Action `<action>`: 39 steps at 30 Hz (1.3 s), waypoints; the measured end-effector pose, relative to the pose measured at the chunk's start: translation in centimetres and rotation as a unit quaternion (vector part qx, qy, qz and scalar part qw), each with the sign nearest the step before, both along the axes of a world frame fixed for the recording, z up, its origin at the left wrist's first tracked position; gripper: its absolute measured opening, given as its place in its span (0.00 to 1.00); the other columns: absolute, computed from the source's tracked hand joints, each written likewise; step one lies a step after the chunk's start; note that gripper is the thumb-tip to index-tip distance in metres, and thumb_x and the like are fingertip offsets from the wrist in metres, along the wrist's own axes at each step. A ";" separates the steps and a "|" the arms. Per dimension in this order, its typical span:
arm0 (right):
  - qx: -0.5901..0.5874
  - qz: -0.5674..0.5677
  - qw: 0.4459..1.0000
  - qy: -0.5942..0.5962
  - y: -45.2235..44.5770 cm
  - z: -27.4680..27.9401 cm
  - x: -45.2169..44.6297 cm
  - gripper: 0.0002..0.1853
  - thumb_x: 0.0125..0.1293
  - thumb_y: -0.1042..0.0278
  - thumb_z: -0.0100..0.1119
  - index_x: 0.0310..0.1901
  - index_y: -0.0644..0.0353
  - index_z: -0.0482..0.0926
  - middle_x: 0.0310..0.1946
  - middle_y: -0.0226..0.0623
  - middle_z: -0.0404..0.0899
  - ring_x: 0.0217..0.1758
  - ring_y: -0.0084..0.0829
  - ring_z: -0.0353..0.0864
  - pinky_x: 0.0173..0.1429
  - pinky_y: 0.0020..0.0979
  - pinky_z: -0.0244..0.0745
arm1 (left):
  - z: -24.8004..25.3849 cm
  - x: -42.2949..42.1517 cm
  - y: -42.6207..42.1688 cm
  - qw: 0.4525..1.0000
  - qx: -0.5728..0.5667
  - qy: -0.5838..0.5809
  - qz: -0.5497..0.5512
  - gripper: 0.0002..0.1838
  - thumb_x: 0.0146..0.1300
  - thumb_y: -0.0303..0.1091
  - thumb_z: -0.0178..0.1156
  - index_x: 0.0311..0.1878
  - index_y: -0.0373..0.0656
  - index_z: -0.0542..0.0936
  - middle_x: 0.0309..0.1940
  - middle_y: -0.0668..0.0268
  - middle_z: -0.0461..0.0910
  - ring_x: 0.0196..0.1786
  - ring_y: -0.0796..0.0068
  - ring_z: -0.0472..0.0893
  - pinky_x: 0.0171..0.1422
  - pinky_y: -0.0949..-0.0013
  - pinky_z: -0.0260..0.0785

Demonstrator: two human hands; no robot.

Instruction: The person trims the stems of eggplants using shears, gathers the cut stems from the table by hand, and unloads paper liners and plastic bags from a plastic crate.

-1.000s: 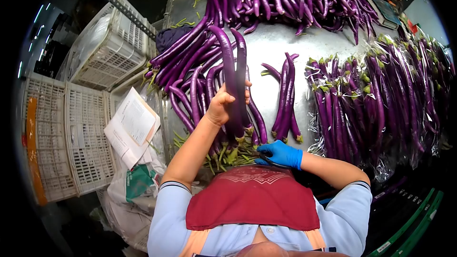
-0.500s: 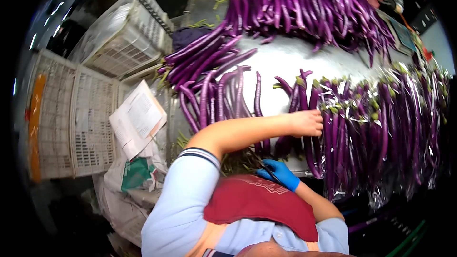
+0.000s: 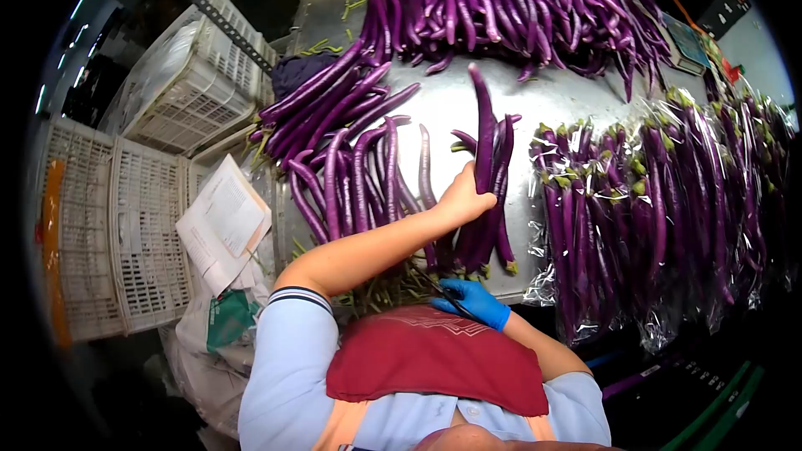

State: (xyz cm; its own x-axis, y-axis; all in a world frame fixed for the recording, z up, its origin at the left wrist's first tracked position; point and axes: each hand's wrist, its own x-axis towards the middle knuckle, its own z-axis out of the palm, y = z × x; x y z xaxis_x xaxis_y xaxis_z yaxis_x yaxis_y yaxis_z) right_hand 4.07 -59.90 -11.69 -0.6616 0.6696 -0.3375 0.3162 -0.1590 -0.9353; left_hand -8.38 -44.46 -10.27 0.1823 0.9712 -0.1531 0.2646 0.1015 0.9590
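Left hand (image 3: 464,200), bare: grip closed on a long eggplant (image 3: 483,121), centre of frame. Right hand (image 3: 478,301), blue-gloved: closed round a dark tool (image 3: 452,301), lower centre. Bagged eggplants (image 3: 656,209): right.

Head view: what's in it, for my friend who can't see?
A person's bare left hand holds an eggplant over a metal table; the blue-gloved right hand holds a dark tool. More eggplants lie around, many in clear plastic at right.
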 end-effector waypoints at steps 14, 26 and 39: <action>-0.009 0.091 0.995 -0.044 0.8 1.3 -0.6 0.23 0.57 0.60 0.63 0.49 0.68 0.73 0.32 0.44 0.77 0.34 0.24 0.74 0.42 0.25 0.71 | 0.8 -1.8 -1.0 0.981 0.028 0.068 -0.180 0.27 0.59 0.44 0.53 0.58 0.38 0.70 0.55 0.54 0.71 0.58 0.60 0.71 0.63 0.66 0.60; -0.270 -0.033 0.962 0.038 1.9 4.6 -2.4 0.17 0.59 0.69 0.61 0.49 0.65 0.73 0.29 0.25 0.74 0.30 0.13 0.69 0.31 0.18 0.67 | 0.5 -21.3 -13.6 0.883 -0.108 0.340 0.305 0.58 0.42 0.59 0.66 0.70 0.43 0.45 0.50 0.41 0.62 0.52 0.46 0.69 0.59 0.55 0.60; -0.165 -0.064 0.983 0.051 1.1 4.6 -3.3 0.14 0.61 0.69 0.59 0.48 0.61 0.74 0.25 0.22 0.71 0.26 0.14 0.68 0.30 0.17 0.64 | 0.0 -23.8 -15.3 0.889 -0.015 -0.274 0.366 0.38 0.52 0.29 0.54 0.67 0.40 0.51 0.32 0.61 0.72 0.28 0.75 0.74 0.29 0.75 0.72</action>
State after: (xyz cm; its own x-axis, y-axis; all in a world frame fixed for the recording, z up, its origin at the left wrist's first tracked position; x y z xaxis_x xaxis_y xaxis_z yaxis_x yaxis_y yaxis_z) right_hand 0.73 -58.82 -7.10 -0.6210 0.6145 -0.4866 0.1819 -0.4909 -0.8520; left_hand -32.20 -59.76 -10.32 -0.4421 0.8574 -0.2636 -0.3895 0.0812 0.9174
